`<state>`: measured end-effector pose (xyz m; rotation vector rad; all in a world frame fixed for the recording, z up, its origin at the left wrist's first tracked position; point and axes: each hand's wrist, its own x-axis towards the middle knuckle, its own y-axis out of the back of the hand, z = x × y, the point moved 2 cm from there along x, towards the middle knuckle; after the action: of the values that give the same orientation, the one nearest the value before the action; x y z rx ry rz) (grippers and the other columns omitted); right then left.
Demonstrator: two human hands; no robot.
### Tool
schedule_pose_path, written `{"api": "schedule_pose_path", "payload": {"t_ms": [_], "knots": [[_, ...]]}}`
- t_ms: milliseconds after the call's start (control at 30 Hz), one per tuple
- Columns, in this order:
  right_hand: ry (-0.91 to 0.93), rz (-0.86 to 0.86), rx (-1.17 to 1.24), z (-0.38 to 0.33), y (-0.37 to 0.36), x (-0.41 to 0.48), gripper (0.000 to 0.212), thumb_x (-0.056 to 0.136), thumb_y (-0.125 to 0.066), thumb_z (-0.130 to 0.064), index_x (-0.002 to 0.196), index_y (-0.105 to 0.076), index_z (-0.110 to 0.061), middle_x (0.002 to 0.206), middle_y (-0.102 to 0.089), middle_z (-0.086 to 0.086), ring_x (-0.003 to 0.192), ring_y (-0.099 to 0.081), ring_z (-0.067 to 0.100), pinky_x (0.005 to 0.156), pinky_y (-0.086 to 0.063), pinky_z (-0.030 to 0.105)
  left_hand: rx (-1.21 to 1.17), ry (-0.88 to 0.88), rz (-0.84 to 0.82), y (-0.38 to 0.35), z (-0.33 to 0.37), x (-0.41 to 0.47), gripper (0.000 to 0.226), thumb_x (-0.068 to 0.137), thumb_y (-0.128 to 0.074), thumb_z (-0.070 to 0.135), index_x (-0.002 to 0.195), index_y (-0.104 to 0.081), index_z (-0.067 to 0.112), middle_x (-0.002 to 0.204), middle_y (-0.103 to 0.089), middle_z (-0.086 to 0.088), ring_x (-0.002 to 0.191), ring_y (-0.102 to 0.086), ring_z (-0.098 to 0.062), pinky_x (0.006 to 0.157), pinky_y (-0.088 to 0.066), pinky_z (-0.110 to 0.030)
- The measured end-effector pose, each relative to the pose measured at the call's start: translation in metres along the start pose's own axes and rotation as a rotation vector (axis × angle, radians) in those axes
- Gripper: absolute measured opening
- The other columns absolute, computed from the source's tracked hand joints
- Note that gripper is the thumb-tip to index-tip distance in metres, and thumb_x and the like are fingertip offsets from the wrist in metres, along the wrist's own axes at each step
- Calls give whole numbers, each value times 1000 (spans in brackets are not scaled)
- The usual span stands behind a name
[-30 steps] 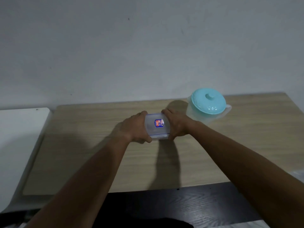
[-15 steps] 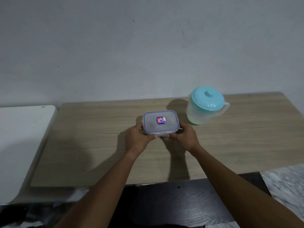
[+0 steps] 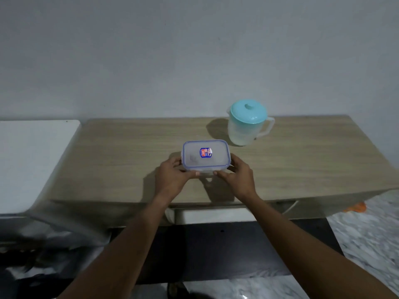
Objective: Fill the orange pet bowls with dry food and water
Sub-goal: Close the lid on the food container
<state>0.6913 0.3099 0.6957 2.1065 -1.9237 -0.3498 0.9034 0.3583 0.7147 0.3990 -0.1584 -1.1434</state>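
Note:
A clear plastic food container (image 3: pixel 206 155) with a blue-rimmed lid and a small sticker is held just above the wooden table (image 3: pixel 302 165). My left hand (image 3: pixel 172 178) grips its near-left corner and my right hand (image 3: pixel 237 178) grips its near-right corner. A clear water pitcher (image 3: pixel 246 124) with a turquoise lid stands upright behind and to the right, its handle pointing right. A scrap of something orange (image 3: pixel 356 207) shows on the floor past the table's right front corner; what it is I cannot tell.
A white surface (image 3: pixel 30 160) adjoins the table on the left. A grey wall rises behind. Below the table's front edge is a white ledge (image 3: pixel 216 214) and a dark wood panel (image 3: pixel 216 249). Marbled floor (image 3: pixel 367 240) lies at right.
Both hands slid from the container's sides to its near edge and drew it toward me. My view pulled back, so the table's front edge and the floor came into sight.

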Motion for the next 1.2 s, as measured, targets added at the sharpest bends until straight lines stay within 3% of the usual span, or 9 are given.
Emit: {"api": "schedule_pose_path", "payload": {"t_ms": [100, 300, 433, 633, 833, 900, 967, 1067, 1200], "knots": [[8, -10, 23, 11, 22, -34, 69, 69, -88, -23, 134, -66, -22, 119, -76, -9, 107, -72, 10, 92, -60, 38, -24, 15, 7, -11, 4, -44, 61, 48, -95, 29, 105, -73, 24, 92, -72, 16, 91, -71, -3, 78, -61, -36], [29, -51, 31, 30, 70, -98, 66, 67, -88, -26, 130, -68, -23, 114, -77, -7, 102, -73, 11, 89, -61, 39, -55, -13, 22, -38, 12, -131, 57, 53, -95, 16, 106, -74, 18, 88, -72, 15, 84, -68, 7, 73, -55, -15], [44, -98, -14, 47, 88, -144, 61, 72, -90, -19, 128, -68, -23, 104, -77, -9, 99, -73, 9, 88, -60, 34, -76, 38, 42, -49, -3, -186, 59, 50, -96, 24, 104, -73, 20, 94, -76, 9, 90, -71, -1, 77, -57, -23], [-9, -206, -50, 78, 81, -188, 60, 73, -87, -18, 129, -67, -26, 108, -77, -9, 91, -74, 3, 79, -59, 30, -100, 123, 60, -51, -38, -240, 50, 59, -92, 9, 104, -75, 14, 95, -76, 2, 91, -73, -12, 82, -59, -29], [-34, -242, -111, 111, 51, -194, 52, 77, -86, -20, 126, -69, -25, 101, -73, -18, 91, -69, -9, 85, -59, 28, -111, 199, 79, -55, -89, -238, 53, 60, -91, 6, 110, -73, 9, 96, -76, 1, 86, -72, -7, 81, -57, -25], [-49, -237, -110, 125, 33, -185, 52, 77, -85, -22, 126, -68, -27, 99, -75, -17, 88, -71, -5, 84, -59, 30, -190, 238, 96, -60, -111, -225, 55, 64, -88, 1, 115, -71, 10, 100, -75, 0, 87, -71, -5, 81, -57, -22], [-65, -217, -106, 144, 10, -169, 49, 77, -85, -25, 124, -69, -27, 95, -76, -17, 85, -74, 2, 83, -60, 33, -249, 244, 102, -67, -137, -203, 52, 69, -84, -2, 116, -69, 17, 100, -74, 5, 88, -70, 0, 79, -54, -17], [-77, -183, -87, 171, -25, -140, 50, 78, -85, -21, 126, -69, -23, 99, -76, -13, 92, -74, 7, 83, -61, 34, -284, 226, 132, -77, -175, -171, 48, 73, -82, 2, 114, -70, 25, 99, -75, 12, 97, -70, -5, 87, -54, -24], [-59, -145, -75, 203, -70, -97, 54, 77, -86, -18, 129, -68, -22, 106, -77, -7, 101, -73, 13, 87, -60, 36, -284, 153, 187, -83, -209, -125, 50, 76, -80, 4, 93, -68, 48, 91, -74, 22, 95, -70, -2, 89, -52, -25]]}}
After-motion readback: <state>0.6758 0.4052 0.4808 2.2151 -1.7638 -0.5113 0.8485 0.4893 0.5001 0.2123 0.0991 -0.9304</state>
